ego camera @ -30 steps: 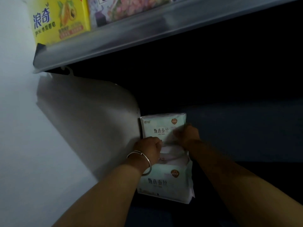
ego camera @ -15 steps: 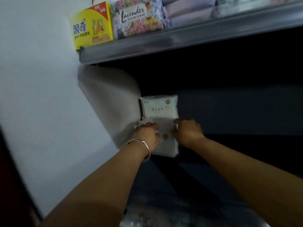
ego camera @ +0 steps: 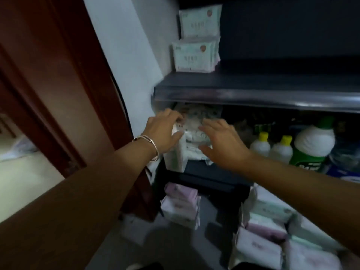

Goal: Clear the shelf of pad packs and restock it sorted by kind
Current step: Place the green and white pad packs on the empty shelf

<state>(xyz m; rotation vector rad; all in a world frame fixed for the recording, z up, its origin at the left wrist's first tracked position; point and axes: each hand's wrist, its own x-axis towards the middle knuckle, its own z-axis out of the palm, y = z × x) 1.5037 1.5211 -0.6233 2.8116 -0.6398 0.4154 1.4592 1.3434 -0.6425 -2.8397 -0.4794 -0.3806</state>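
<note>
Two pale green pad packs (ego camera: 194,57) stand one behind the other at the left end of the dark upper shelf (ego camera: 253,90). Below that shelf, a bundle of white pad packs (ego camera: 194,133) sits on a lower ledge. My left hand (ego camera: 165,129), with a bracelet on the wrist, curls its fingers over the bundle's left top edge. My right hand (ego camera: 220,141) hovers over the bundle's right side with fingers spread and relaxed. The picture is blurred, so I cannot tell whether that hand touches the packs.
Pink pad packs (ego camera: 181,207) are piled on the floor below, and more pink and green packs (ego camera: 268,230) lie at lower right. Yellow-capped bottles (ego camera: 272,147) and a green-and-white jug (ego camera: 313,145) stand right of the bundle. A brown door frame (ego camera: 58,84) rises at left.
Both hands have left the green packs on the upper shelf and dropped to the white bundle below. My view has swung downward, showing the floor piles.
</note>
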